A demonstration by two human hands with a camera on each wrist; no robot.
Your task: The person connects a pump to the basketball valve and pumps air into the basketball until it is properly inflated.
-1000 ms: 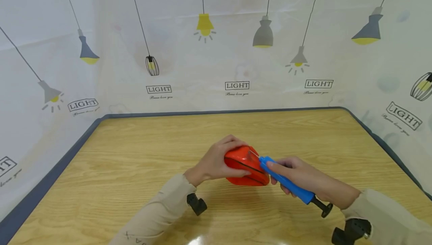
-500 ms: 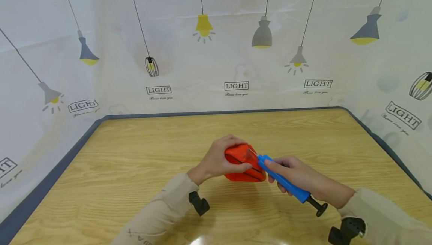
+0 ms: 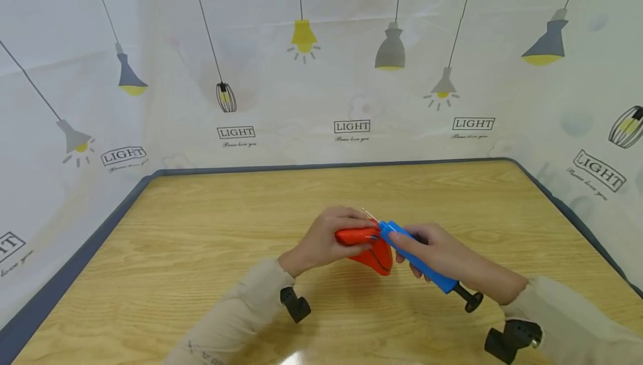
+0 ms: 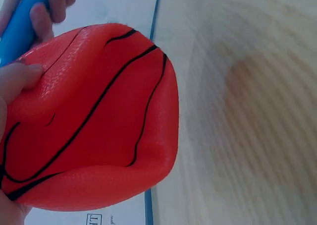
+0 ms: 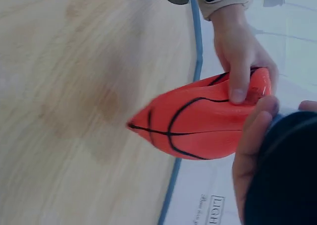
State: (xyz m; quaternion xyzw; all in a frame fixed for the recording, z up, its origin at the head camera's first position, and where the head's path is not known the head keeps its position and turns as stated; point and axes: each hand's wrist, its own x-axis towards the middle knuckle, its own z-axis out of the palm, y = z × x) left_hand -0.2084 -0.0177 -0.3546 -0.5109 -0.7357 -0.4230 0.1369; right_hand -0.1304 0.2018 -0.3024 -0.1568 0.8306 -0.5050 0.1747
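Observation:
A soft, partly deflated red ball with black basketball lines [image 3: 379,258] hangs above the table in the left hand [image 3: 325,238], pinched between thumb and fingers. Its skin is dented and folded in the left wrist view, where the ball [image 4: 114,121] fills much of the picture. The right hand [image 3: 436,253] grips a blue hand pump [image 3: 419,262] with a black plunger handle [image 3: 469,299] partly drawn out. From the pump's front a thin needle [image 3: 370,215] points up and left, its tip showing beyond the ball's upper edge. In the right wrist view the pump [image 5: 287,175] looks dark.
Below the hands is a wood-grain table [image 3: 201,225] with a dark blue border. A white sheet printed with lamps [image 3: 281,91] stands behind it and along both sides. Each wrist carries a small black camera mount [image 3: 295,305].
The ball has been turned and folded in the left hand, so less of it shows. The needle, earlier against the ball's face, now shows past its upper edge. The pump has shifted slightly up-left.

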